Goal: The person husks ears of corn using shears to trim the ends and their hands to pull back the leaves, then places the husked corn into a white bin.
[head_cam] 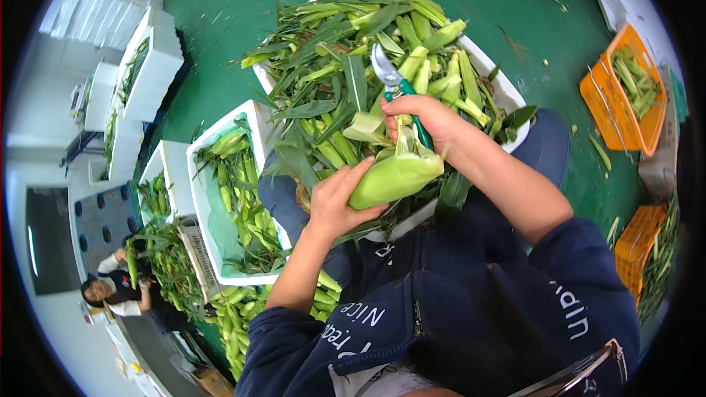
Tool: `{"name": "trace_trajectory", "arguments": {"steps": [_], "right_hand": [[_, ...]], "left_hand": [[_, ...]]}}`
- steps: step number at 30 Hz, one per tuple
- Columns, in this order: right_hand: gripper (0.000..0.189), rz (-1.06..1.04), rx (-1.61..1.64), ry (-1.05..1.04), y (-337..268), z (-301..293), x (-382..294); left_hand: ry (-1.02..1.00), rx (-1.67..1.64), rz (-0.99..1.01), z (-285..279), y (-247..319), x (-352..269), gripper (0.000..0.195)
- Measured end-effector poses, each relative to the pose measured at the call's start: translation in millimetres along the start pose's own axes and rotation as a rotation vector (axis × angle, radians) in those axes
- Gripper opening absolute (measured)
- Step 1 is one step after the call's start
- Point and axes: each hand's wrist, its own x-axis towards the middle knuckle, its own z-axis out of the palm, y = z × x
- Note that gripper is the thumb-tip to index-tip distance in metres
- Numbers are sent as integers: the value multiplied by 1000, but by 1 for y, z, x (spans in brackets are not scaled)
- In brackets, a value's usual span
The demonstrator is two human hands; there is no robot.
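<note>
My left hand [339, 198] grips an ear of corn in its green husk [394, 179] from the left, its thumb below and fingers on top. At the ear's stem end, my right hand [416, 118] holds pruning shears [398, 80] with green handles, their metal blades pointing up and away from me. Some peeled-back husk hangs between the right hand and the ear. Beneath both hands, a white foam box [496, 85] between my knees is heaped with cut husks, leaves and stalks [331, 66].
Left of me stands a white foam box [201, 176] with corn, beside a pile of husked ears [237, 320]. A co-worker [118, 286] holds an ear at the lower left. Orange baskets [601, 99] stand at the right; more foam boxes [160, 66] line the left.
</note>
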Motion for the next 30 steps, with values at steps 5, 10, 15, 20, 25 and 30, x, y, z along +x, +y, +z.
{"name": "trace_trajectory", "arguments": {"steps": [5, 10, 15, 20, 25, 30], "right_hand": [[11, 62, 107, 58, -11, 2, -4], [13, -167, -3, 316, -22, -29, -2], [32, -781, -1413, 665, -41, -28, -29], [38, -1029, -1334, 544, -53, 36, -83], [39, -359, -601, 111, 15, 35, -94], [52, -471, -948, 306, 52, 21, -100]], "left_hand": [[81, -294, 57, 2, -20, -10, 99], [286, -931, -93, -22, 6, 7, 88], [402, -484, 8, -53, -14, 37, 65], [289, 350, 328, -58, 22, 50, 49], [365, 220, 355, -13, 28, 57, 51], [354, -1032, -295, 27, 43, 22, 59]]}}
